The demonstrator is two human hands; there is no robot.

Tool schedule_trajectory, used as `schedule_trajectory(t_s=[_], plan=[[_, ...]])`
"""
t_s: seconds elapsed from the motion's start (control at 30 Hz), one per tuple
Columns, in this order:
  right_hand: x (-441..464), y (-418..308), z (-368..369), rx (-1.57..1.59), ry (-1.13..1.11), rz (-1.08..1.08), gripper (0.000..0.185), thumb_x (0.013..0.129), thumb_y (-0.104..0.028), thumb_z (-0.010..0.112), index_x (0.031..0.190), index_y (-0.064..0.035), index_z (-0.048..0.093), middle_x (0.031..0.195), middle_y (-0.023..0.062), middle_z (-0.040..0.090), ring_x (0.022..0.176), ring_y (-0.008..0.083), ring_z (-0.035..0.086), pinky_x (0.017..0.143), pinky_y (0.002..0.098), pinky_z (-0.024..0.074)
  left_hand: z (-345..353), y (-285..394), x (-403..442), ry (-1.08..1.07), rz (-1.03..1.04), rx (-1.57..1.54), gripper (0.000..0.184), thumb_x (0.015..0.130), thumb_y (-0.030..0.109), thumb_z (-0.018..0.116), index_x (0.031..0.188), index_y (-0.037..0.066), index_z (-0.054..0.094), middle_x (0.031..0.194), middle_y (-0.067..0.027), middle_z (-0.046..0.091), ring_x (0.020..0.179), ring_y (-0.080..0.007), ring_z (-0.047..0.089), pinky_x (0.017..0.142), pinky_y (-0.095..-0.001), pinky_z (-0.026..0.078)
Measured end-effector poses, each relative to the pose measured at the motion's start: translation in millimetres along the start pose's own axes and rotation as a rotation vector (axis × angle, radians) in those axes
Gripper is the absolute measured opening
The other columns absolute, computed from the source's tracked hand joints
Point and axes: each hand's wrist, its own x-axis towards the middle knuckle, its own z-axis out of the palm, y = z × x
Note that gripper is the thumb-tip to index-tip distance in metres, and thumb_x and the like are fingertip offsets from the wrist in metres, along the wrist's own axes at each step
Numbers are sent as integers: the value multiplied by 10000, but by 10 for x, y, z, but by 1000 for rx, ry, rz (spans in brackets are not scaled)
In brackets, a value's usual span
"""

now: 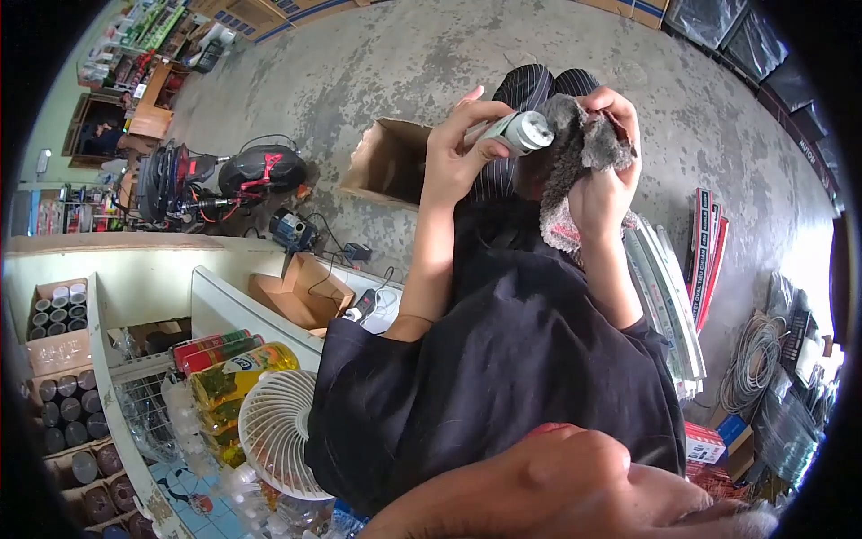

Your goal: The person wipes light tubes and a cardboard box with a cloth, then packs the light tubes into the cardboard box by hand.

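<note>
A pale cylindrical can (523,132) lies tilted in my left hand (460,148), with my fingers and thumb wrapped round it and its round end facing right. My right hand (606,184) grips a fluffy grey cloth (564,162), bunched at the top and hanging down past my wrist. The cloth is close beside the can's end; whether they touch is unclear. Both hands are raised in front of my body, over striped dark trousers (525,85).
An open cardboard box (386,162) stands on the concrete floor left of my legs. Nearer are a white fan (278,434), yellow bottles (238,373) and shelved cans (67,409). Long white strips (664,296) and coiled cable (754,350) lie right. A motorbike (215,184) is farther left.
</note>
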Motion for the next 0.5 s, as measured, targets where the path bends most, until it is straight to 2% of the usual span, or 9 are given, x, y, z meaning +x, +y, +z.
schedule_trajectory(t_s=[0.1,0.17,0.23,0.27,0.33,0.37,0.43,0.5], plan=[[-39,-53,20,-286,-111,-126,343,729,80,404,1052,40,512,1034,116,589,946,182,572,891,286,428,3,16,-37,61,-91,-136,410,757,302,731,989,-16,618,937,-46,649,889,-151,601,1098,-450,236],[-47,-35,-25,-430,-202,-255,457,616,82,370,1047,46,519,1051,155,609,955,201,584,898,295,430,10,25,-39,81,-104,-148,427,753,308,733,999,-21,615,946,-51,645,921,-153,592,1095,-444,247],[-21,-18,-37,-501,-237,-393,469,623,97,354,1061,38,513,1034,145,605,931,194,581,889,296,433,19,16,-46,105,-120,-163,445,749,314,736,1009,-26,611,954,-56,641,953,-156,583,1093,-438,259],[-29,-16,-44,-501,-237,-393,469,623,97,354,1061,38,513,1034,145,605,931,194,581,889,296,433,21,0,-52,107,-125,-152,468,750,334,735,1022,-25,609,966,-65,637,995,-171,571,1077,-419,280],[-65,-15,-53,-350,-118,-221,446,667,101,353,1082,32,501,1015,132,599,923,186,577,876,293,437,-6,-45,-68,109,-130,-141,490,750,353,735,1034,-25,606,978,-74,632,1037,-185,558,1062,-401,301],[-57,-63,-20,-372,-97,-205,403,720,92,367,1098,27,492,1002,121,591,915,182,575,879,296,438,-46,-82,-72,124,-153,-191,506,751,371,732,1038,-26,606,989,-78,628,1072,-195,540,1042,-383,315],[-42,-42,-16,-351,-52,-205,384,750,79,382,1114,29,492,1019,133,592,954,197,583,902,307,437,-111,-148,-86,139,-176,-240,523,753,390,730,1042,-27,605,999,-82,624,1106,-206,523,1023,-365,329],[-64,-105,59,-269,-118,-181,413,747,82,384,1146,40,482,1070,147,592,1020,214,583,939,321,423,-129,-164,-85,94,-175,-177,718,731,522,703,1152,-38,547,1106,-85,602,945,-156,604,824,-276,473]])
